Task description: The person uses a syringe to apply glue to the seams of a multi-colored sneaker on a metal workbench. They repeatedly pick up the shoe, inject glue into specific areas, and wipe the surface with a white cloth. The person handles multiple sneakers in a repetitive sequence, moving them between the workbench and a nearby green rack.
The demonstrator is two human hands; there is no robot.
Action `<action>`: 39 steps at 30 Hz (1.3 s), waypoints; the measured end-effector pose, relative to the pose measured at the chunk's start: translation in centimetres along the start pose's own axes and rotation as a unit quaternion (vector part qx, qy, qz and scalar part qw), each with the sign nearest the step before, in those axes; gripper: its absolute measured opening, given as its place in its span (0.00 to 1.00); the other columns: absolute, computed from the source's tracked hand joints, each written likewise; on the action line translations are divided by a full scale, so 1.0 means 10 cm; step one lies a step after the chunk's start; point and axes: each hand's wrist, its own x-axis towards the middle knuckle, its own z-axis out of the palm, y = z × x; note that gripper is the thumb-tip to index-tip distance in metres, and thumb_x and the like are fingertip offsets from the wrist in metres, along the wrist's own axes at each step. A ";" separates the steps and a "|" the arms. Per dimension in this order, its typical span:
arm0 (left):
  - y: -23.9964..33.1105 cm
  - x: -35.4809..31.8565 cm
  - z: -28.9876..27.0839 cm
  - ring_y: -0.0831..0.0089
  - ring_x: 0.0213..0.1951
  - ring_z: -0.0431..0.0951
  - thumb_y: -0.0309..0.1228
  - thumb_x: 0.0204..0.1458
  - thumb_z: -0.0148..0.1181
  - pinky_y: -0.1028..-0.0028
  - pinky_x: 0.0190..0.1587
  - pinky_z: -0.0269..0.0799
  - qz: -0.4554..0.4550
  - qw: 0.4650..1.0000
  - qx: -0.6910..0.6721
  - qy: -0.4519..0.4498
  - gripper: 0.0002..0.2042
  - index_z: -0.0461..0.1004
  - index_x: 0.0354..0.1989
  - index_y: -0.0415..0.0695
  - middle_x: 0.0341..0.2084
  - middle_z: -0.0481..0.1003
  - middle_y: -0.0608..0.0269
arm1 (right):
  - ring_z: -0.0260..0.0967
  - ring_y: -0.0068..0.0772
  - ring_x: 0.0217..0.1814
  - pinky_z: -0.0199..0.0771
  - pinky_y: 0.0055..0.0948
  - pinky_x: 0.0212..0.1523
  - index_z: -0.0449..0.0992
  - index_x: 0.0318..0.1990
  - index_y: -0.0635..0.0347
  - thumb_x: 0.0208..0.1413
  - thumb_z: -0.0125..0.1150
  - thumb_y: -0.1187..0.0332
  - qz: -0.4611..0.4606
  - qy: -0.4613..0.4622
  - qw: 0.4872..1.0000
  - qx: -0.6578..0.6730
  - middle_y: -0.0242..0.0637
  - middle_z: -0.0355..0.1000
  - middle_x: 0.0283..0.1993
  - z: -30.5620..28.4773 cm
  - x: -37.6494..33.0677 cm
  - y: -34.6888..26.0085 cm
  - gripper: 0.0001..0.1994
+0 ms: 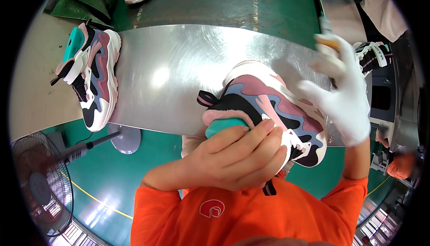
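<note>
The bare left hand (237, 156) is clamped on the pink, blue and white sneaker (273, 107) holding a teal last (224, 126). The white-gloved right hand (342, 89) is closed around a thin brush (327, 35) above the metal surface (179, 71).

Bare left hand (237, 158) grips pink-and-black sneaker (273, 107) over steel table (179, 75); gloved right hand (342, 91) holds a brush handle (328, 40).

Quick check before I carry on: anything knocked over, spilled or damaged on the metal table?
Nothing spilled or visibly damaged. One sneaker lies tipped on its side at the left end of the metal table, partly overhanging the edge. The left hand holds another sneaker; the gloved right hand holds a small tool.
</note>
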 end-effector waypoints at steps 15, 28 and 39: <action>0.02 -0.04 0.01 0.73 0.49 0.75 0.36 0.53 0.52 0.74 0.47 0.64 0.017 0.999 0.036 0.010 0.06 0.73 0.37 0.54 0.42 0.76 0.69 | 0.66 0.24 0.21 0.65 0.20 0.26 0.69 0.47 0.73 0.51 0.58 0.70 0.247 -0.016 0.919 0.306 0.37 0.73 0.29 -0.63 -1.01 0.61 0.18; 0.05 -0.03 -0.03 0.74 0.48 0.75 0.36 0.53 0.61 0.74 0.46 0.65 -0.003 1.000 0.025 -0.015 0.08 0.73 0.41 0.58 0.41 0.77 0.73 | 0.70 0.39 0.20 0.77 0.35 0.26 0.68 0.42 0.81 0.29 0.65 0.64 0.163 -0.170 0.746 0.623 0.48 0.69 0.21 -0.12 -0.44 0.28 0.31; 0.09 -0.05 0.06 0.75 0.45 0.76 0.35 0.46 0.68 0.76 0.45 0.64 -0.024 0.999 0.007 0.029 0.10 0.73 0.36 0.57 0.39 0.78 0.74 | 0.72 0.34 0.17 0.77 0.29 0.28 0.71 0.40 0.83 0.33 0.61 0.72 0.211 -0.193 0.807 0.517 0.45 0.70 0.18 -0.38 -0.36 0.12 0.24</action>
